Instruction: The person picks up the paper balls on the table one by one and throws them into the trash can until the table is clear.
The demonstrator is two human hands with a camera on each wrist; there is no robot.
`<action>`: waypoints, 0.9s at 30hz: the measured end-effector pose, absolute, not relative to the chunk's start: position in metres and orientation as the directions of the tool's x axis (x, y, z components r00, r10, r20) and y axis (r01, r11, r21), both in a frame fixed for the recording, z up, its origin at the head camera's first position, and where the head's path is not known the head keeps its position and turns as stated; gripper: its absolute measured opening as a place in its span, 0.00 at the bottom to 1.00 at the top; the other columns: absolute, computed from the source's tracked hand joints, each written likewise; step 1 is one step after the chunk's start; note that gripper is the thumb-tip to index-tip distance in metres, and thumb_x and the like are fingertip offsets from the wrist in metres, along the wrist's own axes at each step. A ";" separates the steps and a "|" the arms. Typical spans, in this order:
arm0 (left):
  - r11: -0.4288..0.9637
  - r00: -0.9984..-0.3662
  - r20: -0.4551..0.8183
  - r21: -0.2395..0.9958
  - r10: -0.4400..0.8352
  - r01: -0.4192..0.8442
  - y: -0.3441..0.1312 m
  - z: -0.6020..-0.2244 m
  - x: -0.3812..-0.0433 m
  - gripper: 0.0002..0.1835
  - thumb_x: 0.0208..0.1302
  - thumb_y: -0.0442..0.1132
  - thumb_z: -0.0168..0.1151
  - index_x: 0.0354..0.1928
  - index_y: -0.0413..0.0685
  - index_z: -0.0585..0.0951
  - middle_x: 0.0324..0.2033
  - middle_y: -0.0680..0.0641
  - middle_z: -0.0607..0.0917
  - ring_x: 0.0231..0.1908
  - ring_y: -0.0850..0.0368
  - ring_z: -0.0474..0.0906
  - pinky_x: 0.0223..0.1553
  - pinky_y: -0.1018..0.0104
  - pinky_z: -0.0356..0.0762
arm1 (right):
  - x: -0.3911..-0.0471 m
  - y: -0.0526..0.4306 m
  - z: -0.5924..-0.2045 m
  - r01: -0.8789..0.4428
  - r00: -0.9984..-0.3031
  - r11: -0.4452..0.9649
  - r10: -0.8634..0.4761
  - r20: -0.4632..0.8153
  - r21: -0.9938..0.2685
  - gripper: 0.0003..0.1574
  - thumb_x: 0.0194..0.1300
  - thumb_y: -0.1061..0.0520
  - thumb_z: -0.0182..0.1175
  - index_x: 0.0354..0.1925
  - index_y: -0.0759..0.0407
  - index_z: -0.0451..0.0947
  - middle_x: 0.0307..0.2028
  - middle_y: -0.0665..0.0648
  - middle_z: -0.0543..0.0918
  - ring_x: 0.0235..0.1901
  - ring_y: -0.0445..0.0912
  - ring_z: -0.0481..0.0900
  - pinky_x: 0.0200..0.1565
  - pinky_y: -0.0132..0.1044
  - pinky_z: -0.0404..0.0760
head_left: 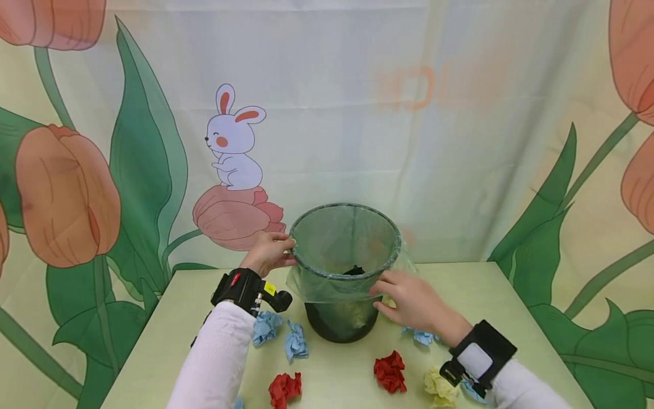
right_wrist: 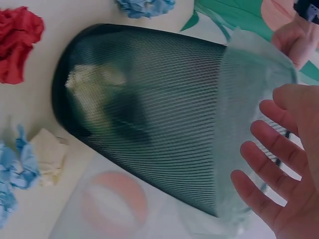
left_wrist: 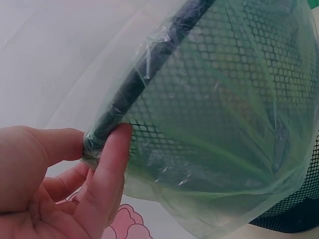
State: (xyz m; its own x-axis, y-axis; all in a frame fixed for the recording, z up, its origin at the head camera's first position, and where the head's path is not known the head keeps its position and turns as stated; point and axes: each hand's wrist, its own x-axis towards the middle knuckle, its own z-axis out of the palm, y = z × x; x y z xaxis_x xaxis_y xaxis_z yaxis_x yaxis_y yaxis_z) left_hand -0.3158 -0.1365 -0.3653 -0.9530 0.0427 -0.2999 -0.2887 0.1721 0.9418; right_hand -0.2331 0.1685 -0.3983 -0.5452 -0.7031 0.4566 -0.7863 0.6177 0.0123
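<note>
A black mesh wastebasket [head_left: 341, 326] stands on the table, lined with a thin green translucent bin bag [head_left: 327, 288] folded outward over its rim. My left hand [head_left: 268, 253] is at the rim's left side; in the left wrist view its thumb and fingers pinch the dark rim [left_wrist: 132, 82] through the bag. My right hand [head_left: 415, 300] is at the front right, with loosely bent, spread fingers [right_wrist: 269, 147] beside the bag's folded edge and nothing gripped. Inside the basket, a small black thing [head_left: 354, 270] shows near the bottom.
Crumpled paper balls lie on the table [head_left: 194, 341]: blue ones [head_left: 296, 342] at the left, red ones [head_left: 390, 372] in front, a yellow one [head_left: 440, 387] at the front right, and another blue one [head_left: 423, 337] behind it. A printed curtain [head_left: 327, 108] hangs behind.
</note>
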 end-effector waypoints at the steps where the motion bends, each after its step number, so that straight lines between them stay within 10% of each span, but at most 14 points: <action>1: 0.171 -0.953 -0.298 0.942 0.043 -0.287 -0.137 -0.366 -0.316 0.25 0.68 0.37 0.51 0.63 0.36 0.61 0.47 0.42 0.70 0.32 0.56 0.75 0.33 0.71 0.81 | -0.232 0.169 -0.402 -0.783 -0.552 0.622 -0.700 0.453 0.007 0.09 0.56 0.51 0.64 0.38 0.48 0.79 0.34 0.47 0.77 0.31 0.39 0.74 0.28 0.28 0.73; 27: 0.154 -0.958 -0.283 0.950 0.041 -0.273 -0.137 -0.365 -0.316 0.26 0.68 0.36 0.51 0.64 0.35 0.60 0.48 0.40 0.70 0.33 0.55 0.76 0.35 0.68 0.82 | -0.223 0.180 -0.510 -0.678 -0.734 0.701 -0.660 0.159 -0.222 0.30 0.58 0.47 0.62 0.59 0.47 0.69 0.55 0.55 0.71 0.51 0.52 0.72 0.42 0.45 0.79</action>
